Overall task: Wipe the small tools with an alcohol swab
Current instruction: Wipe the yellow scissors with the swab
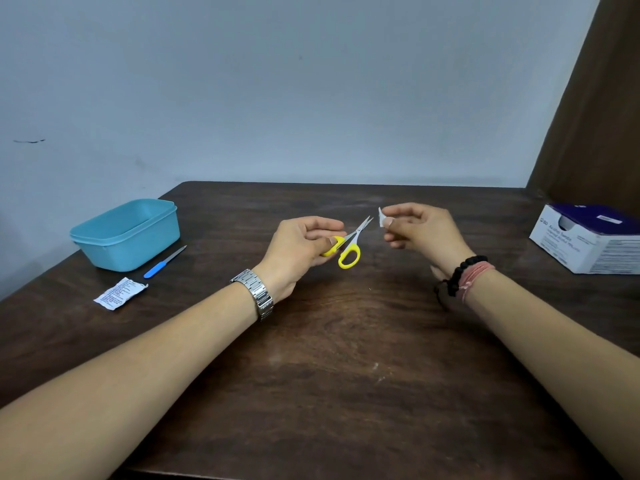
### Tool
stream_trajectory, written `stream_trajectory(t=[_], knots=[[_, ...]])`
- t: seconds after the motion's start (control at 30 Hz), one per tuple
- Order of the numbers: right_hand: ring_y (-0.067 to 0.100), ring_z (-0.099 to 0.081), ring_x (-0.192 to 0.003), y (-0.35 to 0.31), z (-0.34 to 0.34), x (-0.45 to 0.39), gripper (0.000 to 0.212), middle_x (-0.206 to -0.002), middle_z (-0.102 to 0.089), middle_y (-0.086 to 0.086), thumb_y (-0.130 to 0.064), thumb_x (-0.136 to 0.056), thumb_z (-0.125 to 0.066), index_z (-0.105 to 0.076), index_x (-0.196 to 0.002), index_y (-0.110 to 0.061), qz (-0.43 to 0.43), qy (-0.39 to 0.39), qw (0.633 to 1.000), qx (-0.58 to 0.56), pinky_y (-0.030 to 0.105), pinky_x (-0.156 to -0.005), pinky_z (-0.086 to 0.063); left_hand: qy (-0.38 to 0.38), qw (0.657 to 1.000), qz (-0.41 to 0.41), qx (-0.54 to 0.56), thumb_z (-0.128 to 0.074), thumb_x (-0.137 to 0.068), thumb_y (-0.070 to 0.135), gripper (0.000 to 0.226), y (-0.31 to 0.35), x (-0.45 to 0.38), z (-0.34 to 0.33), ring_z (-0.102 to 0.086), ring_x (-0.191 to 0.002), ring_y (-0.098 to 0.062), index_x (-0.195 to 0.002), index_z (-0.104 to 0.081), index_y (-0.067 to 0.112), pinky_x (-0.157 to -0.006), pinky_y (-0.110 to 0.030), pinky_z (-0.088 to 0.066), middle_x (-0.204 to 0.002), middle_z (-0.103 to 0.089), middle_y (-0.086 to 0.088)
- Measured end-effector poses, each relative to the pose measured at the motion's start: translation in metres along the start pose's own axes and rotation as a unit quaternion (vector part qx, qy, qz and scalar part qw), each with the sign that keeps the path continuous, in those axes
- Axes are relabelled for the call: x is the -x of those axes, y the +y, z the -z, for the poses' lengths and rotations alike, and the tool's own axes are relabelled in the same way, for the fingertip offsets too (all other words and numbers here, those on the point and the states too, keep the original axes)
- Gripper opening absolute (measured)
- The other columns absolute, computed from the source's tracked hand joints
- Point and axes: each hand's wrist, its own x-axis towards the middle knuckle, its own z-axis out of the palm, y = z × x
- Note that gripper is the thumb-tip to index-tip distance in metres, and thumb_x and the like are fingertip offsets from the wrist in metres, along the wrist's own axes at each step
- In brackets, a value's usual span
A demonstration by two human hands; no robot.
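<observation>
A person's left hand [299, 249] grips yellow-handled scissors [348, 245], blades slightly parted, while the right hand [420, 232] pinches a white alcohol swab [382, 216] just beyond the tips.

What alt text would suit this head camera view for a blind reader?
A person's left hand holds small yellow scissors while the right hand pinches a white swab near the blade tips. A blue tub, nail file and wrapper lie on the wooden table.

Scissors [350, 244] and swab [382, 216] in hands
</observation>
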Motion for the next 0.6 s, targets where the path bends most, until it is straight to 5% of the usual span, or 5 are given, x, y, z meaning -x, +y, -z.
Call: stream_trajectory(t=[0.27, 0.6], knots=[[0.007, -0.067, -0.065, -0.003, -0.014, 0.01, 0.017, -0.08, -0.071, 0.004, -0.002, -0.094, -0.056, -0.064, -0.108, -0.005, -0.123, -0.121, 0.953, -0.248, 0.016, -0.061, -0.055, 0.016, 0.998, -0.054, -0.038, -0.064, -0.092, 0.003, 0.019, -0.002, -0.001, -0.001, -0.073, -0.095, -0.02, -0.101, -0.072, 0.017, -0.087, -0.038, -0.058, -0.097, -0.077, -0.002], [0.009, -0.069, -0.071, -0.006, -0.013, 0.009, 0.026, -0.085, -0.073, 0.007, 0.007, -0.094, -0.052, -0.062, -0.117, 0.001, -0.116, -0.121, 0.949, -0.267, 0.016, -0.064, -0.055, 0.028, 0.992, -0.096, -0.072, -0.063, -0.092, 0.001, 0.021, 0.0, 0.0, -0.002, -0.074, -0.09, -0.02, -0.099, -0.073, 0.018, -0.082, -0.037, -0.06, -0.096, -0.076, -0.004]])
